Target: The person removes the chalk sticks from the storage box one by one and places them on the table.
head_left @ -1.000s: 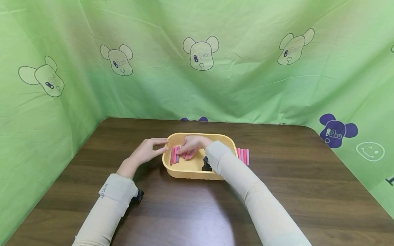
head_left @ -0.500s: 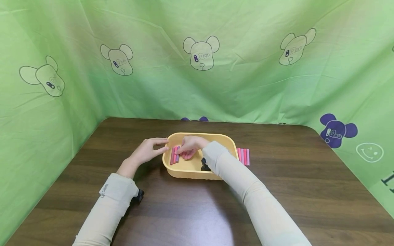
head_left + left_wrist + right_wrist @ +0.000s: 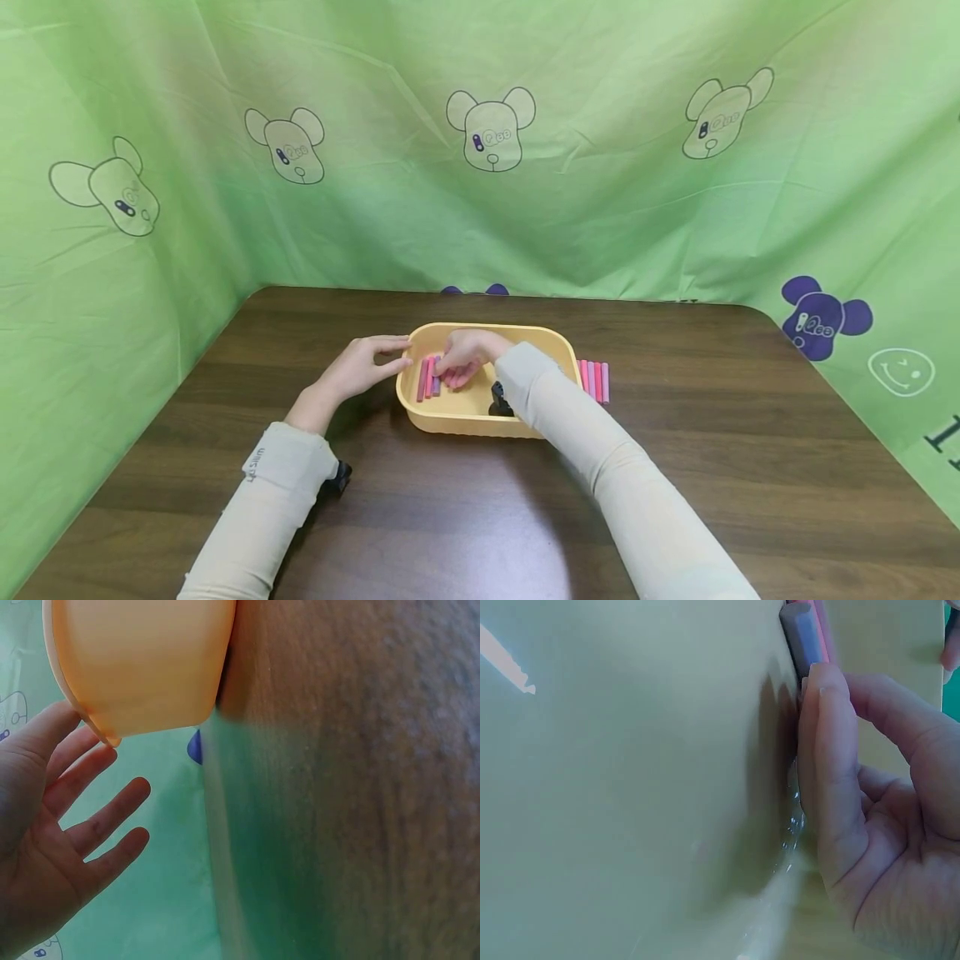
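Observation:
A yellow oblong tub (image 3: 472,427) stands on the table. At its left end my left hand (image 3: 356,367) touches the rim with thumb and forefinger, its other fingers spread and extended beside it in the left wrist view. Inside the tub lie a dark red stick (image 3: 422,385), a pink stick (image 3: 430,383) and a purple stick (image 3: 437,388), side by side. My right hand (image 3: 467,352) reaches down into the tub. Its thumb and fingertips pinch the near end of the purple stick (image 3: 806,637) in the right wrist view; the hand partly hides that stick.
Several pink and purple sticks (image 3: 594,382) lie in a row on the table against the tub's right side. The brown wooden table (image 3: 420,517) ends at a green printed cloth (image 3: 480,217). A black wrist camera (image 3: 501,402) hangs inside the tub.
The three sticks in the tub have shifted slightly to the right. My right thumb moved a little left, then back right to the purple stick. My left hand stays at the rim.

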A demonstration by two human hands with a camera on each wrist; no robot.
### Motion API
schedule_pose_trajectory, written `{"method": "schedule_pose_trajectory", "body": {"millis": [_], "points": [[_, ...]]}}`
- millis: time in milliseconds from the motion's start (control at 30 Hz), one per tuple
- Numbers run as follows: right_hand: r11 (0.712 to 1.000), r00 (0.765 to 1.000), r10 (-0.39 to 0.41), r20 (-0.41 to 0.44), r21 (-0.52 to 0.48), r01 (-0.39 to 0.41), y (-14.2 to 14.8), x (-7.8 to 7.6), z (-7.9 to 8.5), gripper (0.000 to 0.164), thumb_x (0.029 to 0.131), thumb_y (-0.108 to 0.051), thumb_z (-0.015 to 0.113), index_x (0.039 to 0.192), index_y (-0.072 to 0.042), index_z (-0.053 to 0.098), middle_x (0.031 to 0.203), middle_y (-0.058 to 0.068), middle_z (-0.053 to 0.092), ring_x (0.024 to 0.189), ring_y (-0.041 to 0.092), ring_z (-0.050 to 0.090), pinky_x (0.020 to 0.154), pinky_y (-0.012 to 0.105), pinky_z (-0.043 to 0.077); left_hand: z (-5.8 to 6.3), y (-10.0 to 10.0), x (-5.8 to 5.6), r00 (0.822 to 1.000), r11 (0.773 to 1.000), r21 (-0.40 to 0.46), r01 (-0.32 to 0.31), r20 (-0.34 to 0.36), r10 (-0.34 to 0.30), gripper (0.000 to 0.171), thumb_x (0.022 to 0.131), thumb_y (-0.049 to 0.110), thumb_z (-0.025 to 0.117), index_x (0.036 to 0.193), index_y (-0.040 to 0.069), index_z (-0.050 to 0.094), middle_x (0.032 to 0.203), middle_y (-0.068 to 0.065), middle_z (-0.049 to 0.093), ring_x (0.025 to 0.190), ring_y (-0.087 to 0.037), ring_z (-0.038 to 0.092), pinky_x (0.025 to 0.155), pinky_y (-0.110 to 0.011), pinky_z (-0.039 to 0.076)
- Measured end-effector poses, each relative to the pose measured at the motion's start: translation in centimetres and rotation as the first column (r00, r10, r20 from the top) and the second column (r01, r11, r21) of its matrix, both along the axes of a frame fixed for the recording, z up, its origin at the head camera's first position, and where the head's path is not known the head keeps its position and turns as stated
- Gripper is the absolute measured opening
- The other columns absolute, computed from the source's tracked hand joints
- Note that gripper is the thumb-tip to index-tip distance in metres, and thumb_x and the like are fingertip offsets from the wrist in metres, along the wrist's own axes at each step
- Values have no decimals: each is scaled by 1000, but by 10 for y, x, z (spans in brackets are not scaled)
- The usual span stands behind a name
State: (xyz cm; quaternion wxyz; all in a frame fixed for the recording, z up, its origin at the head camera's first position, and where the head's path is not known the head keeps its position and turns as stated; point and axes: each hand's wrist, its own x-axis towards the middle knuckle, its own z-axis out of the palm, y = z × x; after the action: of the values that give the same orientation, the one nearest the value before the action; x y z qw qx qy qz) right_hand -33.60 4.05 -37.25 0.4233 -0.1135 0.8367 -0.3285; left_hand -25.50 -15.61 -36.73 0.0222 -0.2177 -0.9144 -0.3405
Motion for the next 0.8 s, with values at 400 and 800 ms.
{"method": "schedule_pose_trajectory", "body": {"millis": [400, 800], "points": [[1000, 999, -6, 37, -17, 7, 2, 1, 3, 21, 87, -10, 60, 67, -5, 60, 56, 1, 60, 46, 6, 55, 48, 14, 50, -1, 1, -1, 1000, 1000, 1, 0, -2, 0, 42, 88, 24, 64, 125, 5, 60, 130, -14, 58, 127, -30, 50, 108, -45, 39], [998, 998, -17, 67, -63, 21, 10, -2, 6, 25, 91, -10, 57, 66, -7, 60, 56, -1, 60, 47, 4, 56, 49, 13, 50, -2, 0, -2, 1000, 1000, 3, -3, -1, 3, 42, 88, 24, 64, 125, 5, 60, 131, -14, 58, 127, -29, 50, 108, -44, 38]]}}
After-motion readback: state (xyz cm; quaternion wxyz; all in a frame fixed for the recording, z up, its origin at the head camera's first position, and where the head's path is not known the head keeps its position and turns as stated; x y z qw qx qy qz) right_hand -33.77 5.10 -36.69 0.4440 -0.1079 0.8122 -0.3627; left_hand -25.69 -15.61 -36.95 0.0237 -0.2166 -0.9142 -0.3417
